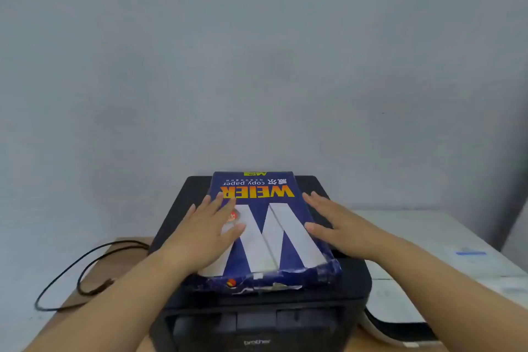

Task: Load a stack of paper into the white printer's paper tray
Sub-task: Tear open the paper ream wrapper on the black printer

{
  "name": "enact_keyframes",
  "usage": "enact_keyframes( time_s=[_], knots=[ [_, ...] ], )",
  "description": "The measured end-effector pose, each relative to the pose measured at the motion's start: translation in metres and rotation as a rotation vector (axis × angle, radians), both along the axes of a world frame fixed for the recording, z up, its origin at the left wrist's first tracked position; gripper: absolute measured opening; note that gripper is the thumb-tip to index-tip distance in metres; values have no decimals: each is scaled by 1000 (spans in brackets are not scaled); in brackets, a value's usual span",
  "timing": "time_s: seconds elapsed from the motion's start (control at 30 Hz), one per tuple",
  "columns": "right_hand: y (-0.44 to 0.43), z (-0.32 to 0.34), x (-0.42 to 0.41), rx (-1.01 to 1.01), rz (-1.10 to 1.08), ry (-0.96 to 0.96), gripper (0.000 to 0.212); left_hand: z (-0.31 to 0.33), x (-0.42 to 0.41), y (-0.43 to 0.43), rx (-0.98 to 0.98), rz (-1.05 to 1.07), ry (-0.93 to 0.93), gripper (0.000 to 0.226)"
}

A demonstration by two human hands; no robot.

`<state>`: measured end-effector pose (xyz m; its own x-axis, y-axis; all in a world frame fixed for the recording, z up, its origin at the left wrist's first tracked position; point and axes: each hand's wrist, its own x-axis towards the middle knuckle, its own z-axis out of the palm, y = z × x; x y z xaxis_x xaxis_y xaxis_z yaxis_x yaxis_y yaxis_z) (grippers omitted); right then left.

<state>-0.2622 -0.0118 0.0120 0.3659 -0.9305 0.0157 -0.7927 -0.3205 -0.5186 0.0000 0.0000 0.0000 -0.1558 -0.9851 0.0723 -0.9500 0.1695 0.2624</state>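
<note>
A blue paper pack [271,240] lies on a black printer [257,320] at six o'clock. The left hand [205,233] rests flat on the pack's nine o'clock side. The right hand [338,227], fingers straight, touches its three o'clock edge. A black cable [71,274] loops at eight o'clock.

A small office print corner.
A black Brother printer [257,323] sits on a wooden table [125,246] before a plain grey wall [257,51]. A wrapped ream of copy paper [274,237] lies on top of it, a loose black cable [94,251] trails to its left, and a white printer [414,237] stands just to its right.
</note>
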Motion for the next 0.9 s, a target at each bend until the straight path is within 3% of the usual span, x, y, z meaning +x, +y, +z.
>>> enact_keyframes(
  time_s=[0.13, 0.27, 0.37, 0.53, 0.77, 0.9],
  knots=[
    [-26, -12, 14, 98, 4, 90, 67, -9, -5, -27, 101, -63, -114, 63],
    [-43, -16, 23, 74, 91, 205, 64, -15, -6, -40, 161, -122, -182, 66],
    [-52, -19, 26, 56, 140, 292, 63, -17, -4, -44, 200, -127, -222, 81],
    [-56, -27, 19, 16, 202, 356, 62, -19, -5, -41, 148, -119, -217, 85],
    [-57, -30, 19, 4, 230, 345, 62, -20, -8, -39, 129, -97, -237, 69],
    [-53, -22, 15, 0, 204, 263, 58, -21, -6, -40, 153, -120, -216, 104]
  ],
)
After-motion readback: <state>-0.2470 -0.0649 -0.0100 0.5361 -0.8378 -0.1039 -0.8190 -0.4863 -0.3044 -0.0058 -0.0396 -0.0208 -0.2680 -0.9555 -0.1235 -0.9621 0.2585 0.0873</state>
